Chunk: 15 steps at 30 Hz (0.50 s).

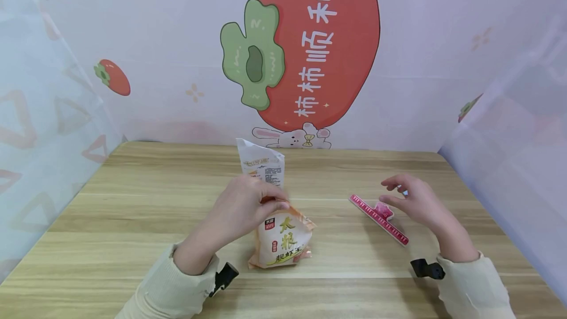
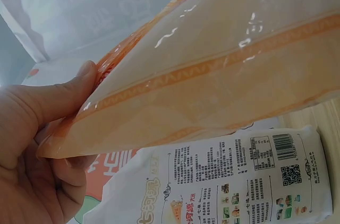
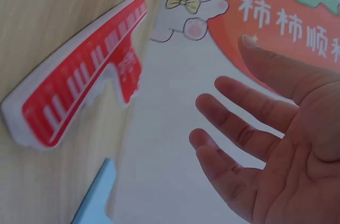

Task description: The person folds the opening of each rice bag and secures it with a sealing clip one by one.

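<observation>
My left hand (image 1: 245,206) pinches the top corner of a white and orange plastic food bag (image 1: 283,242) between thumb and fingers. In the left wrist view the bag's film (image 2: 212,86) stretches out from that pinch. My right hand (image 1: 421,203) is held over the table at the right, fingers apart and loosely bent, with nothing in them. Just left of it lies a red and white bag sealing clip (image 1: 380,218) with a small handle. The right wrist view shows this clip's striped bar (image 3: 85,70) beside the spread fingers.
A white printed rice bag (image 1: 263,164) stands behind the plastic bag, partly hidden by my left hand. A light blue piece (image 3: 98,192) lies on the table, mostly covered by my right hand in the head view. Printed cloth (image 1: 177,53) hangs along the wooden table's (image 1: 133,220) back edge.
</observation>
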### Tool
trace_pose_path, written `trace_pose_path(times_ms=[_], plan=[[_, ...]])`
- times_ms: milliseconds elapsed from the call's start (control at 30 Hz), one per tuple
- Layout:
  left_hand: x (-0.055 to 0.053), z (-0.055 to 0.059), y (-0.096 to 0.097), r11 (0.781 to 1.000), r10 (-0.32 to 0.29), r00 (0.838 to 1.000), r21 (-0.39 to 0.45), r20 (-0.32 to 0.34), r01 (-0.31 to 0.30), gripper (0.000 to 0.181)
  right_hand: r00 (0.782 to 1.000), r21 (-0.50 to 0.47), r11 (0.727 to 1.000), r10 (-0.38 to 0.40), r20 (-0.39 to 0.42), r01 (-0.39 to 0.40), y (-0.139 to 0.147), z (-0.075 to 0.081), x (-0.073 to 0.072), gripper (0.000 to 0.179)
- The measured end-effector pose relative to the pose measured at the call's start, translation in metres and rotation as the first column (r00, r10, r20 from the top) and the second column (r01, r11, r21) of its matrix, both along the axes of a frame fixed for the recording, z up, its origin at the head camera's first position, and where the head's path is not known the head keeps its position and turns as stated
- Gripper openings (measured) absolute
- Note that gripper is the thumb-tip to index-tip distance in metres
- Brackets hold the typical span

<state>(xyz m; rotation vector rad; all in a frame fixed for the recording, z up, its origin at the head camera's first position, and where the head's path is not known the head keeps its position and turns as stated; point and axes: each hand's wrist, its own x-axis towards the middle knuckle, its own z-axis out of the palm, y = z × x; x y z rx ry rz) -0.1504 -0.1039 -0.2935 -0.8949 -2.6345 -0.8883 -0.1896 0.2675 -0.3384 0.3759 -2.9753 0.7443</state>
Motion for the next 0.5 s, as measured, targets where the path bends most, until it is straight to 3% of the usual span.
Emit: trace_pose_path(times_ms=[500], plan=[[0.008,0.004,0.003,1.0,0.026,0.999,0.003,0.025,-0.026,0.005,0.989,0.008,0.999,0.035,0.142,-0.037,0.018,-0.02,-0.006,0.036]])
